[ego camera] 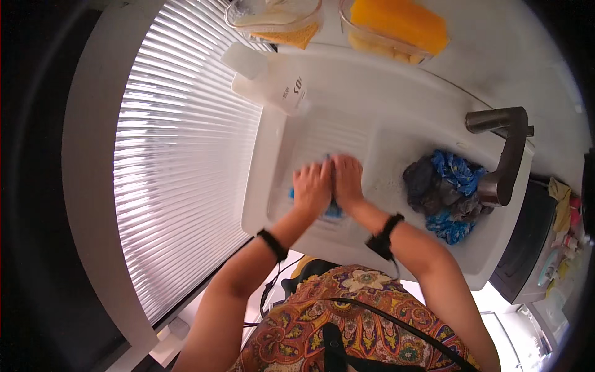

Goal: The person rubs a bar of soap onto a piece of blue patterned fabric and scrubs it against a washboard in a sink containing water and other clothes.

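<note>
Over the ribbed washboard part (341,130) of a white laundry sink, my left hand (313,186) and my right hand (347,181) press side by side on a blue and dark cloth (333,210). Most of that cloth is hidden beneath my fingers, and only bits of it show between and below the hands. Both hands are slightly blurred. To their right, in the basin, lies a wet heap of dark grey cloth (420,179) and blue patterned cloth (458,172).
A dark metal faucet (506,158) reaches over the basin's right side. A white bottle (274,83) bearing writing stands at the back left corner. Clear containers with a yellow sponge (288,35) and an orange block (397,23) sit behind. A ribbed translucent panel (186,153) borders the left.
</note>
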